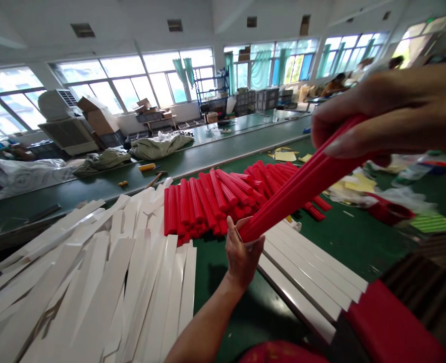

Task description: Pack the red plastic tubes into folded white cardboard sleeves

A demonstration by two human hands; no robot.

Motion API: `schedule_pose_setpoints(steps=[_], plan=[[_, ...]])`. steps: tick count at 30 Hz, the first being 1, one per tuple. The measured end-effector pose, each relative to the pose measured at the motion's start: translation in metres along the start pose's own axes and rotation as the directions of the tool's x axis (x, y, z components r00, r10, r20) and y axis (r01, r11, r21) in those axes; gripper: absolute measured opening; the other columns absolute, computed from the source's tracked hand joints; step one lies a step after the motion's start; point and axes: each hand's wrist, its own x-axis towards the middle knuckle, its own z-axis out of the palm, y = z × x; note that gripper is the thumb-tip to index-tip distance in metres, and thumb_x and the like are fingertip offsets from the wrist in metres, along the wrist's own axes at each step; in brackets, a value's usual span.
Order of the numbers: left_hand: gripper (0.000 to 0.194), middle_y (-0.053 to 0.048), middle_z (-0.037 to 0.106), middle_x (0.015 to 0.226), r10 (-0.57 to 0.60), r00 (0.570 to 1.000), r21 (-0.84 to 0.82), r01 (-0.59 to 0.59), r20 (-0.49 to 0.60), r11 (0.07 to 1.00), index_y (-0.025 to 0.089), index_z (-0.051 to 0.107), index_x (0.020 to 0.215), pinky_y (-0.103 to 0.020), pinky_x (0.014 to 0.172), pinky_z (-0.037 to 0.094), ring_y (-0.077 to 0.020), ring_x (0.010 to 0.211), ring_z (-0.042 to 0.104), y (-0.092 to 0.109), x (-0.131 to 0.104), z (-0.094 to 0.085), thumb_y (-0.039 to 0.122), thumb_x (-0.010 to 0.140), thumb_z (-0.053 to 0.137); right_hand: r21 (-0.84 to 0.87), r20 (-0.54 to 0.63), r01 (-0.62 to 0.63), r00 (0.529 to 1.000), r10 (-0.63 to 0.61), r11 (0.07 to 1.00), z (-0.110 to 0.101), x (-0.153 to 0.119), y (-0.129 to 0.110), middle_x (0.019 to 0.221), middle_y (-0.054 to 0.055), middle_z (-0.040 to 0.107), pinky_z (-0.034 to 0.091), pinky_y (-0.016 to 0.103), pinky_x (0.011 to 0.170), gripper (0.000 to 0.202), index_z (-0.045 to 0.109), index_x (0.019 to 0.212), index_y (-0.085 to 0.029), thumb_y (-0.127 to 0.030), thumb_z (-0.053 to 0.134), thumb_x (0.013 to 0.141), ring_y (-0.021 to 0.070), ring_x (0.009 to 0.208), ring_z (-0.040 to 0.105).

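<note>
My right hand [393, 113], large and close at the upper right, grips the upper end of a bundle of long red ribbed sticks [302, 184]. The bundle slants down to the left. At its lower end, my left hand [243, 254] is closed around a narrow white box [242, 222], and the sticks' ends are at its mouth. How deep they sit inside cannot be seen. Behind my left hand lies a heap of red sticks [196, 201]. Flat white boxes [132, 282] are piled loosely on the left, and several white boxes [306, 272] lie side by side at the right.
A green worktable [215, 272] lies beneath everything, with a long green conveyor-like bench [200, 151] behind it. Yellow papers [285, 154], plastic wrap and a red roll [391, 209] litter the right side. A hammer [157, 179] lies beyond the white pile. People [334, 85] sit far back right.
</note>
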Motion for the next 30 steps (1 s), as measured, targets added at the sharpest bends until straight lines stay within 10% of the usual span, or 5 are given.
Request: schedule_pose_setpoints(steps=[6,12,16,21,30], plan=[[0.097,-0.019,0.065,0.117,0.08,0.996,0.025,-0.08,0.028,0.996,0.009,0.006,0.152,-0.041,0.091,0.055,-0.0286,0.108,0.066,-0.005,-0.001,-0.005,0.041,0.084,0.067,-0.049,0.356,-0.501,0.799,0.484,0.864,0.1,0.009,-0.05,0.086,0.003,0.068,0.031,0.008,0.053,0.06,0.051,0.063,0.002,-0.032,0.003,0.077,0.0175,0.095,0.065],[0.102,-0.029,0.058,0.126,0.043,0.998,0.156,-0.036,-0.04,0.987,0.006,0.009,0.152,-0.045,0.083,0.058,-0.0369,0.11,0.065,-0.004,-0.007,0.007,0.039,0.078,0.071,-0.432,0.299,0.234,0.948,-0.107,0.871,0.215,-0.088,0.026,0.07,0.003,0.071,0.053,0.026,0.082,0.024,0.062,0.059,-0.006,-0.023,0.079,0.06,0.021,0.089,0.071],[0.099,-0.031,0.054,0.131,0.101,0.991,0.179,-0.085,-0.086,0.98,0.006,0.011,0.151,-0.048,0.086,0.057,-0.0387,0.116,0.061,-0.019,-0.001,-0.001,0.049,0.082,0.066,-0.535,0.483,0.456,0.856,-0.185,0.711,0.2,-0.09,0.109,0.128,0.011,0.063,0.031,0.054,0.112,0.07,0.069,0.112,-0.015,-0.042,0.089,0.05,0.0368,0.129,0.049],[0.101,-0.03,0.056,0.128,0.065,0.993,0.129,-0.052,-0.102,0.99,0.005,0.011,0.151,-0.047,0.09,0.056,-0.0357,0.116,0.062,-0.03,-0.002,-0.004,0.058,0.082,0.063,-0.263,0.4,0.18,0.915,-0.063,0.948,0.167,-0.081,0.207,0.143,0.008,0.05,0.028,0.053,0.114,0.062,0.053,0.137,-0.026,-0.065,0.045,0.089,0.0286,0.133,0.045],[0.087,-0.029,0.056,0.127,0.254,0.952,0.196,-0.22,-0.173,0.956,0.007,0.027,0.148,-0.046,0.094,0.054,-0.0337,0.121,0.057,-0.045,0.0,0.013,0.057,0.084,0.058,0.426,0.216,-0.077,0.976,-0.019,0.901,0.204,-0.1,0.273,0.119,0.006,0.067,0.034,0.04,0.112,0.037,0.073,0.101,-0.022,-0.051,0.063,0.081,0.025,0.121,0.054]])
